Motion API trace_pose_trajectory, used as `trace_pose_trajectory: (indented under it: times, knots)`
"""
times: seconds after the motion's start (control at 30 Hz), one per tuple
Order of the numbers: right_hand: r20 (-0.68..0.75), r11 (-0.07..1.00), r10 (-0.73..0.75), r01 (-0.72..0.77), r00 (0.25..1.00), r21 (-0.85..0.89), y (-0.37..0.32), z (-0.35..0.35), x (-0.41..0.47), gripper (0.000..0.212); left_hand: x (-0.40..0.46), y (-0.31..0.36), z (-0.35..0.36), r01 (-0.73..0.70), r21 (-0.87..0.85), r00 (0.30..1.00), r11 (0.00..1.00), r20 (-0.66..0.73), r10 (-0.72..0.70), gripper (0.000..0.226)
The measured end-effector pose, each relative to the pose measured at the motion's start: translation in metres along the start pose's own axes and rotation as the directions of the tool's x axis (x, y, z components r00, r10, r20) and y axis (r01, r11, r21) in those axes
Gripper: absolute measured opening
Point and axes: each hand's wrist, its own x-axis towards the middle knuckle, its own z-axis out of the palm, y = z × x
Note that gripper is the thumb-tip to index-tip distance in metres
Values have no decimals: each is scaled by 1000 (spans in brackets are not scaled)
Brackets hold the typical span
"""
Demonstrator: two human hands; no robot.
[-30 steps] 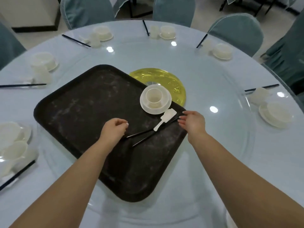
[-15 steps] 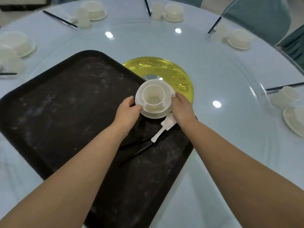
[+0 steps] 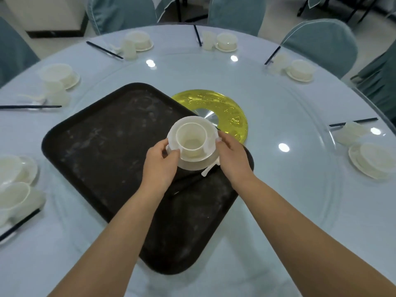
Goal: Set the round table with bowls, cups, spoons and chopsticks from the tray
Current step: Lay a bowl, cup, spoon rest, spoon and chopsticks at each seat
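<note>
Both arms reach forward over the tray (image 3: 102, 151); the left hand (image 3: 159, 166) and right hand (image 3: 232, 159) clasp opposite sides of the stacked bowl (image 3: 194, 138), fingers curled round it.

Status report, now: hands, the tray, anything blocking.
Left hand and right hand grip bowl stack over tray. Spoon, chopsticks remain. Nothing blocking.

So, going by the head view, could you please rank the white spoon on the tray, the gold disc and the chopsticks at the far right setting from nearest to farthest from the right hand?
From the right hand:
1. White spoon, on the tray beside the hand's inner edge.
2. Gold disc, just beyond the hand at the table's centre.
3. Chopsticks, far right near the table's edge.
</note>
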Motion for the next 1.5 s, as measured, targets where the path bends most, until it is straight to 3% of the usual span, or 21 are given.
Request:
trace_pose_trajectory:
  times: [0.2,0.37,0.63,0.8,1.0,1.37,1.5]
  knots:
    - [123,994,60,-71,991,86,-10,28,-109,31,-97,-13,-67,59,0,995,998,-86,-59,40]
    - [258,981,76,-118,963,151,2,60,-200,25,-174,-45,-119,72,-7,975,997,-211,-71,29]
    - [422,966,214,-256,881,45,48,103,-303,22,-257,-124,-180,188,-34,948,982,-255,-190,25]
    - [452,942,311,-333,836,-32,74,120,-339,25,-283,-163,-197,295,-171,923,940,-205,-327,27]
    - [450,933,360,-312,817,-178,91,133,-360,36,-298,-193,-205,336,-202,928,920,-93,-360,37]
    - [364,957,231,-143,902,-253,100,163,-369,42,-298,-215,-204,300,-160,938,940,-128,-321,42]
    - [336,946,287,-210,897,-246,100,163,-363,39,-292,-221,-208,303,-145,938,942,-131,-322,42]
